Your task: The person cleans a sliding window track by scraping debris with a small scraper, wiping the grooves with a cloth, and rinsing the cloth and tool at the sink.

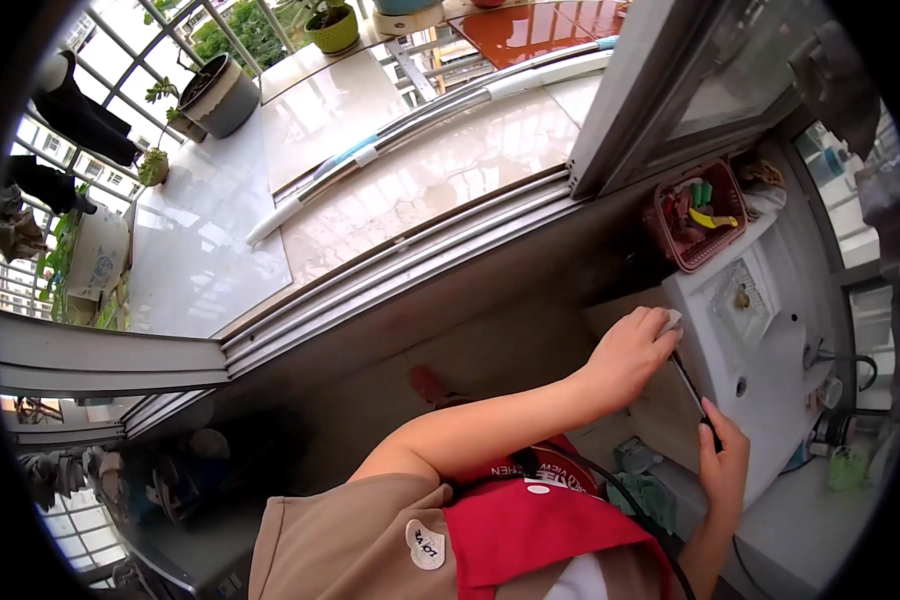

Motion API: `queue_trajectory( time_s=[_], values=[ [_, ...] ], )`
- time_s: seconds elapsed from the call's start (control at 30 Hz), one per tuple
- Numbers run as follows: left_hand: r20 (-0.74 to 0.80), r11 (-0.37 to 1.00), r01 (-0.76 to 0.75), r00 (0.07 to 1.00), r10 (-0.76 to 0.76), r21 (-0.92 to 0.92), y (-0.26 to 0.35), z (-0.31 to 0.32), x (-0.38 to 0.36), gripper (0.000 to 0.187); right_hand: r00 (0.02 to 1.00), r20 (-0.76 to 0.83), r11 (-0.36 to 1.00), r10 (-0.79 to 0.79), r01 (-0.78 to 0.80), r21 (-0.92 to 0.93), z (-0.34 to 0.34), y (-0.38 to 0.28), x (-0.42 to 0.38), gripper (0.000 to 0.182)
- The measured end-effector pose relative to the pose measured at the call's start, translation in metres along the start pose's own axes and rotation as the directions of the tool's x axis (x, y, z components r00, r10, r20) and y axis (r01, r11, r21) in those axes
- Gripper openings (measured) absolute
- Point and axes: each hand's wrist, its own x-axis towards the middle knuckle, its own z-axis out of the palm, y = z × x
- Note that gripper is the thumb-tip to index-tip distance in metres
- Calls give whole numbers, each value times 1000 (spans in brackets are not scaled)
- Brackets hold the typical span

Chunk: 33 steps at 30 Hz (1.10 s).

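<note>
My left hand (630, 358) reaches across to the front corner of the white sink, its fingers closed on a small whitish piece (674, 322) that looks like a cloth or tissue. My right hand (723, 455) is wrapped round the black handle of a long thin tool (688, 380). Its narrow shaft runs from the right hand up to the fingers of the left, along the near edge of the white sink (770, 400). The tool's far end is hidden behind the left hand, and its exact kind does not show.
A dark red plastic basket (698, 232) with a yellow-handled item and green pieces stands by the sink. A tap (845, 357) rises at the right. To the left is a window sill (430, 190) with rails, poles and potted plants (220, 95). Green cloth (645, 495) hangs below.
</note>
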Motion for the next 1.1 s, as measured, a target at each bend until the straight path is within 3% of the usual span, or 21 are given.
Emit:
queue_trajectory(
  time_s=[0.07,0.13,0.2,0.27,0.3,0.37,0.4,0.43,0.47,0.53,0.6,0.67,0.73,0.77,0.8,0.83,0.87,0.93,1.0,1.03,1.1],
  values=[
    [210,997,32,977,-16,-74,26,59,19,31,983,-139,993,116,-111,41,-24,50,-40,34],
    [235,980,35,972,12,-198,48,121,40,30,915,-235,944,328,-322,66,-56,79,-74,33],
    [273,942,107,962,-17,-318,72,180,61,27,857,-264,895,443,-408,180,-78,107,-110,33],
    [427,919,195,904,-32,-343,92,229,79,24,787,-338,853,517,-440,280,-84,140,-148,32],
    [449,913,172,893,13,-369,101,258,88,24,738,-371,825,563,-477,304,-87,150,-164,32],
    [418,914,-24,884,209,-406,108,312,104,17,668,-408,782,623,-512,355,-86,167,-188,33],
    [438,909,-37,868,235,-416,112,337,115,17,569,-404,698,716,-576,425,-84,174,-198,33],
    [559,942,-28,799,222,-335,116,361,131,19,462,-391,605,796,-626,492,-82,180,-205,33],
    [668,966,-35,717,202,-254,122,388,148,22,429,-399,585,810,-630,510,-78,184,-211,33],
    [724,987,-108,670,161,-120,131,433,186,19,347,-383,516,856,-614,597,-72,187,-217,34],
    [707,943,-332,666,236,-2,130,471,222,16,280,-316,422,906,-644,638,-74,177,-214,36],
    [558,824,-564,701,445,52,123,510,250,12,298,-472,546,830,-609,575,-70,186,-216,36],
    [500,743,-660,683,533,110,114,538,271,26,197,-509,509,838,-618,599,-62,189,-217,36],
    [507,746,-660,674,537,88,117,553,280,26,151,-510,486,847,-608,627,-66,196,-219,36],
    [711,825,-561,609,352,72,116,558,292,24,139,-502,472,854,-614,633,-69,199,-216,36],
    [865,886,-455,476,156,91,116,564,296,22,87,-465,417,881,-605,678,-70,201,-212,36],
    [876,881,-465,456,156,85,114,569,294,22,34,-417,356,908,-586,728,-71,207,-207,36],
    [854,891,-454,457,250,-19,108,558,275,11,26,-406,361,913,-512,779,-57,225,-202,40],
    [706,851,-512,562,432,-113,92,554,246,13,60,-70,74,996,-75,994,-66,249,-181,39],
    [620,845,-505,610,494,-176,86,552,235,14,128,22,-29,992,49,998,-68,264,-170,30],
    [556,925,-341,742,376,-171,90,542,205,15,247,154,-199,957,168,965,-67,303,-147,17]
  ],
)
